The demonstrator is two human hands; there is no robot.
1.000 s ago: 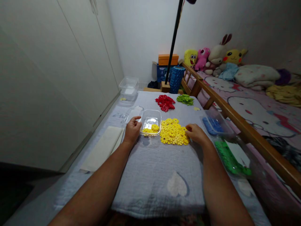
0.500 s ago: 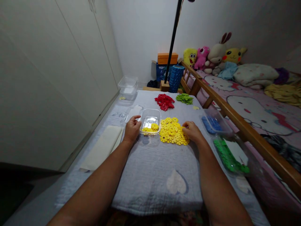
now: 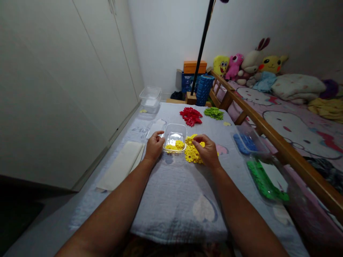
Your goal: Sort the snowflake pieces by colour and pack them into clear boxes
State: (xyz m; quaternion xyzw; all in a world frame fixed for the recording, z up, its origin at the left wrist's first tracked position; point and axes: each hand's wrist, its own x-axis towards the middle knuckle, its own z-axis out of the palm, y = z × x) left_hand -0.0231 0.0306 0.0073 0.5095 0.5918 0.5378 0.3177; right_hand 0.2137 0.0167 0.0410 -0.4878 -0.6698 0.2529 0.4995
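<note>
A clear plastic box (image 3: 175, 136) with a few yellow flower pieces in it sits on the grey cloth (image 3: 177, 192). My left hand (image 3: 154, 146) grips the box's left edge, fingers curled. Right of the box lies a pile of yellow flower pieces (image 3: 191, 154). My right hand (image 3: 205, 151) lies over that pile with fingers bent and pressed on the pieces, pushing them toward the box.
Red pieces (image 3: 190, 116) and light green pieces (image 3: 213, 113) lie further back. A box of blue pieces (image 3: 245, 142) and one of green pieces (image 3: 264, 182) stand at right beside a wooden bed rail (image 3: 281, 146). Empty clear boxes (image 3: 150, 97) sit at back left.
My right hand has swept left across the yellow pile, bunching the pieces against the box. My left hand has stayed on the box edge.
</note>
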